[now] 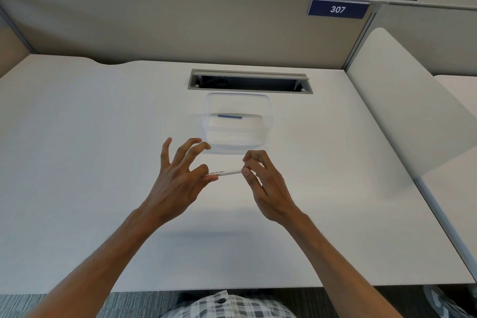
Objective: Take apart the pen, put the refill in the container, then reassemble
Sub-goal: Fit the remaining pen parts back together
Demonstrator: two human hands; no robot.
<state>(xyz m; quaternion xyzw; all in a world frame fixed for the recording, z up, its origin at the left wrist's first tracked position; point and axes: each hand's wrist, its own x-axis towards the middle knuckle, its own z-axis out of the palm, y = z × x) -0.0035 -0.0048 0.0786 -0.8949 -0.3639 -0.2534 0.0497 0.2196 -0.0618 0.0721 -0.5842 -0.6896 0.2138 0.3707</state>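
The white pen barrel (224, 172) is held level in the air, above the counter (77, 162) and just in front of the container. The left hand (178, 178) pinches its left end between thumb and index finger, while the other fingers are spread wide and lifted away, probably so that they do not block the work. The right hand (263, 183) pinches the right end with its fingertips, the remaining fingers curled in. Holding both ends like this suits a twisting or pushing motion along the pen's axis, so the step seems to be the closing of the pen; whether a separate cap or tip is under the right fingers cannot be told.

The clear plastic container (268, 121) stands open on the counter, beyond the hands and near the cable slot (249, 82). Inside it lies a thin blue refill (230, 116), flat on the bottom and crosswise to the viewer. Nothing else can be seen in it, so the refill step looks done.
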